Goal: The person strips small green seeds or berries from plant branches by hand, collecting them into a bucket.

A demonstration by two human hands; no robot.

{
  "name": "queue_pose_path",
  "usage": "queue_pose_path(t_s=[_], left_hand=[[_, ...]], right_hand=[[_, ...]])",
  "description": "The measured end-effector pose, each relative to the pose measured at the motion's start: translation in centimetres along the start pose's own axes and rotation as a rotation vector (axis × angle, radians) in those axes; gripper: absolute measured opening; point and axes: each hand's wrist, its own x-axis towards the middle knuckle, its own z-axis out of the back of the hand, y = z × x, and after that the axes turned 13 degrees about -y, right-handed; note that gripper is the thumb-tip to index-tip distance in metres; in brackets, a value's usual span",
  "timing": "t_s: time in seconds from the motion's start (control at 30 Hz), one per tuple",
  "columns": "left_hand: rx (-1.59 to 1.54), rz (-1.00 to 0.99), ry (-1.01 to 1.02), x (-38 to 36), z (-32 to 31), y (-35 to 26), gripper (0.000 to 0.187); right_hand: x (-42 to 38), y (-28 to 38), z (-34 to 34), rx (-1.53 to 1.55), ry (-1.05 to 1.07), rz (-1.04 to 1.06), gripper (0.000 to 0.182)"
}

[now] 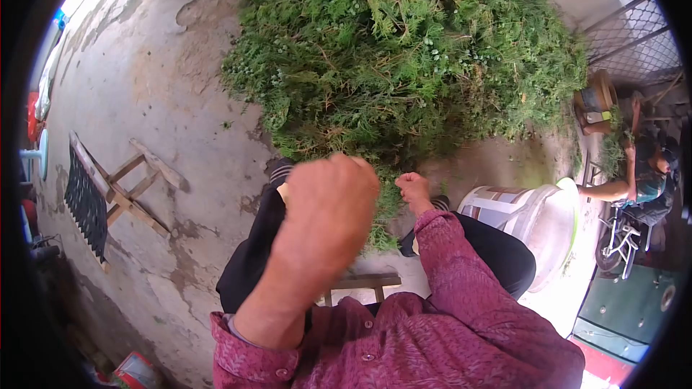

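My left hand (331, 205) is raised close to the camera, blurred a little, with its fingers curled in; whatever it holds is hidden behind it. Lower and farther off, my right hand (414, 191) is closed in a pinch, and anything between its fingertips is too small to make out. Green sprigs (386, 223) show between and below the two hands; whether either hand touches them cannot be told. Just beyond lies a big heap of green conifer branches (404, 50) with small pale cones or berries.
A white bucket (533, 227) stands beside my right knee. On the left is a folding stool (122, 191) with a dark webbed seat. Another person (641, 173) sits at the far right, near a basket (598, 94) and a wire-mesh gate (634, 36).
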Motion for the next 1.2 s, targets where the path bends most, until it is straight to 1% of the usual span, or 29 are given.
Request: queue_pose_path(t_s=[0.03, 0.1, 0.13, 0.17, 0.2, 0.23, 0.3, 0.33, 0.4, 0.43, 0.5, 0.53, 0.6, 0.63, 0.7, 0.73, 0.8, 0.83, 0.9, 1.03, 1.13, 1.2], left_hand=[[0.000, -0.065, -0.006, -0.2, -0.2, -0.8, 0.004], [0.043, -0.211, 0.056, -0.5, -1.4, -3.0, 0.006], [0.003, -0.259, 0.060, -1.1, -3.2, -4.0, 0.009], [-0.102, -0.295, 0.143, -1.8, -4.3, -4.8, 0.010], [-0.119, -0.317, 0.202, -2.6, -5.2, -5.6, 0.011], [-0.119, -0.313, 0.214, -3.4, -5.7, -6.3, 0.011], [-0.127, -0.333, 0.385, -4.2, -6.1, -7.1, 0.010], [-0.127, -0.335, 0.393, -4.2, -5.9, -7.2, 0.010], [-0.084, -0.411, 0.320, -4.1, -5.2, -7.5, 0.011], [-0.087, -0.410, 0.324, -3.8, -4.8, -7.5, 0.011], [-0.134, -0.454, 0.361, -3.3, -4.4, -7.5, 0.019], [-0.136, -0.451, 0.364, -3.2, -4.2, -7.4, 0.019], [-0.125, -0.462, 0.380, -3.3, -3.9, -7.3, 0.021], [-0.127, -0.464, 0.380, -3.3, -3.8, -7.3, 0.021], [-0.117, -0.480, 0.424, -3.3, -3.7, -7.5, 0.022], [-0.119, -0.483, 0.421, -3.5, -3.7, -7.5, 0.022], [-0.113, -0.493, 0.393, -3.8, -4.0, -7.7, 0.022], [-0.117, -0.495, 0.392, -4.0, -4.1, -7.7, 0.022], [-0.102, -0.489, 0.260, -4.4, -4.3, -7.7, 0.013], [-0.069, -0.486, 0.256, -4.1, -4.1, -7.5, 0.013], [-0.080, -0.449, 0.277, -3.5, -4.0, -7.0, 0.013], [-0.125, -0.360, 0.239, -3.0, -4.2, -6.3, 0.014]], right_hand=[[1.0, -1.1, -0.5, -0.001, 0.002, -0.006, 0.007], [2.8, -2.9, -1.1, -0.323, -0.106, 0.363, 0.018], [3.0, -2.7, -1.1, -0.326, -0.102, 0.356, 0.018], [3.2, -2.3, -1.1, -0.414, -0.086, 0.352, 0.023], [3.3, -2.0, -1.2, -0.500, -0.067, 0.347, 0.028], [3.3, -1.7, -1.4, -0.501, -0.059, 0.338, 0.028], [3.4, -1.7, -2.0, -0.589, -0.078, 0.405, 0.031], [3.3, -1.6, -2.2, -0.588, -0.075, 0.398, 0.031], [3.1, -1.5, -2.6, -0.656, -0.100, 0.330, 0.034], [3.0, -1.4, -2.7, -0.659, -0.098, 0.327, 0.034], [2.8, -1.3, -3.2, -0.679, -0.150, 0.340, 0.032], [3.0, -1.8, -3.5, -0.681, -0.146, 0.339, 0.032], [3.1, -2.9, -3.8, -0.735, -0.053, 0.357, 0.029], [2.7, -3.3, -3.7, -0.736, -0.054, 0.355, 0.029], [1.7, -4.2, -3.3, -0.615, 0.345, -0.032, 0.019], [0.9, -4.7, -2.8, -0.616, 0.340, -0.032, 0.019], [-1.0, -5.7, -1.6, 0.375, 0.318, -0.498, 0.012], [-1.5, -6.0, -1.2, 0.373, 0.315, -0.497, 0.012], [-2.3, -6.3, -0.2, 0.670, 0.338, -0.576, 0.012], [-2.6, -5.6, 0.6, 0.700, 0.389, -0.559, 0.012], [-2.5, -3.4, 0.3, 0.709, 0.466, -0.521, 0.012], [-2.8, -1.8, 0.4, 0.681, 0.555, -0.455, 0.012]])
